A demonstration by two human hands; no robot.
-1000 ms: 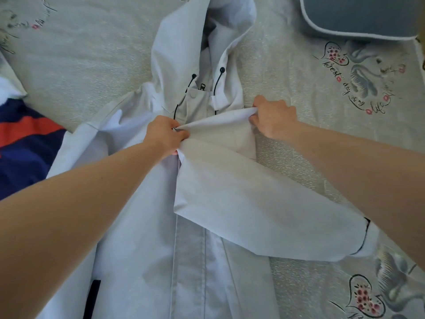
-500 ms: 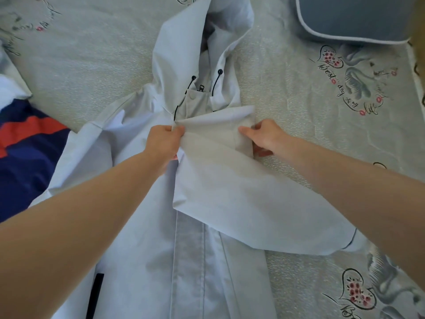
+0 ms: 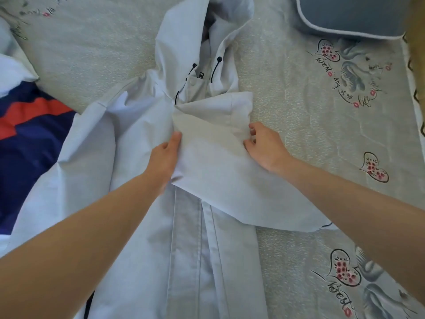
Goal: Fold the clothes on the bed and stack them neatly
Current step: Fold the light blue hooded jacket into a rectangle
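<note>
A white hooded jacket (image 3: 142, 203) lies front up on the bed, its hood (image 3: 184, 31) pointing away from me. Its right sleeve (image 3: 230, 176) is folded across the chest and runs down to the right, cuff near my right forearm. My left hand (image 3: 164, 157) holds the sleeve's left edge, thumb on top and fingers hidden under the fabric. At the sleeve's right edge, my right hand (image 3: 264, 146) pinches the fabric with curled fingers. The left sleeve (image 3: 80, 134) is spread out to the left.
A navy, red and white garment (image 3: 30, 125) lies at the left, partly under the jacket. A grey-blue pillow (image 3: 349, 14) with white piping sits at the top right. The bed sheet (image 3: 322, 134) is grey with heart and swan prints.
Both hands slid toward me along the folded sleeve, away from its top fold near the collar. The top fold now lies flatter on the chest.
</note>
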